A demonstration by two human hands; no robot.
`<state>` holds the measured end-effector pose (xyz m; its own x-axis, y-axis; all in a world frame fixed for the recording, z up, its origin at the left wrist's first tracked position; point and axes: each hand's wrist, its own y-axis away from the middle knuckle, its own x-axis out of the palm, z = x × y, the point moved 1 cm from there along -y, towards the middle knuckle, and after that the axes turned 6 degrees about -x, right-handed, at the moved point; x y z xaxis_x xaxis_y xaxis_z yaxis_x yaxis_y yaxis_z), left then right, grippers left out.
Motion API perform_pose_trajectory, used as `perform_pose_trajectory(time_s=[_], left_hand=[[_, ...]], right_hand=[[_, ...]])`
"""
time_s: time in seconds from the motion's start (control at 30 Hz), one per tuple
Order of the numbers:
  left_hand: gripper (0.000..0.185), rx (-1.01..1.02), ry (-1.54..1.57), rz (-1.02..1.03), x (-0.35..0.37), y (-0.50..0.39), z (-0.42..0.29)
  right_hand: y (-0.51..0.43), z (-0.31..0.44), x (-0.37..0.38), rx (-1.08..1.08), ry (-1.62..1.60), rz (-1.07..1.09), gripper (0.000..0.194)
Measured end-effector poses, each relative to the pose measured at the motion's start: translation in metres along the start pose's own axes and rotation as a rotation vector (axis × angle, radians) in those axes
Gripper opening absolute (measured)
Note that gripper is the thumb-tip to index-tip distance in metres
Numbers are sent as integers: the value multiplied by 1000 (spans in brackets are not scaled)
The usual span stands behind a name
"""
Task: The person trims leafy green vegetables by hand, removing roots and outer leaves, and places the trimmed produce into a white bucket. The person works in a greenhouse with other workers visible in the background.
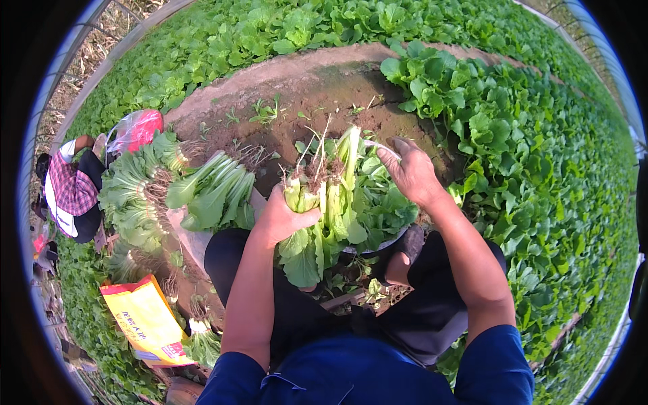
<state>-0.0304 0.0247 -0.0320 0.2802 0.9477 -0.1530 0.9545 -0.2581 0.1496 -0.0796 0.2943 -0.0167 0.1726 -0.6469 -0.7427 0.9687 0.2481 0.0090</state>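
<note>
My left hand [291, 215] is closed around a bunch of leafy greens [331, 202], its soil-covered roots pointing up and its leaves hanging down. My right hand [412, 172] is at the far right part of a basin's pale rim [382, 147], thumb and fingers beside it; whether they grip it cannot be told. More loose green leaves [387, 212] fill the basin between my knees, behind and to the right of the bunch. Left of my left hand, another bundle of greens [217, 187] lies with its roots away from me.
Tied bundles of greens [136, 192] are piled at the left, near a red plastic bag [144, 129] and a yellow printed bag [144, 321]. A person in a checked shirt [76, 190] crouches at far left. Bare soil [314, 81] lies ahead; growing plants [526, 167] cover the right.
</note>
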Motion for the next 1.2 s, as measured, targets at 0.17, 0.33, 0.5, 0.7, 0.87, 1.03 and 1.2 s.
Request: perform_pose_trajectory(time_s=[0.17,0.33,0.5,0.7,0.87,1.03,1.2], left_hand=[[71,-161,437,270,12,3,-5],[75,-266,500,180,10,12,-4],[76,-206,433,11,-4,12,8],[73,-125,549,-40,-11,4,28],[69,-158,553,-34,-13,4,35],[66,-219,542,-46,-5,11,24],[59,-213,550,137,3,14,6]], right_hand=[[8,22,0,-302,-889,238,71],[1,15,-13,-211,-1184,93,32],[-2,-15,-44,-60,-1404,-257,31],[0,-27,-48,214,-1580,-477,37],[1,-30,-48,319,-1538,-481,33],[9,2,-39,43,-929,-242,32],[31,40,-12,-349,-374,-78,39]])
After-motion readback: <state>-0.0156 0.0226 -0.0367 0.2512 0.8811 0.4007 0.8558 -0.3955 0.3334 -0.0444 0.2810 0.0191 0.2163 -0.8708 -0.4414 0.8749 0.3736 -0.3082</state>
